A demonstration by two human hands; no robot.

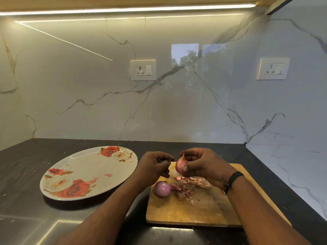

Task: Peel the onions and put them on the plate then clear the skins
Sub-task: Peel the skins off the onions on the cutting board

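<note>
I keep my right hand [200, 167] clamped on the onion [181, 165] above the board [203, 209] so skins [187, 187] drop there; my left hand [155, 167] pinches a flake.

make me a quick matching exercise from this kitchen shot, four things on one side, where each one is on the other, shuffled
Things
1. unpeeled onion
2. peeled onion
3. floral plate
4. loose skins

Places
A. lying on the cutting board, at its left side
B. on the black counter, left of the board
C. held up in the right hand
D. piled on the board below the right hand

Pairs: 1-C, 2-A, 3-B, 4-D
</note>
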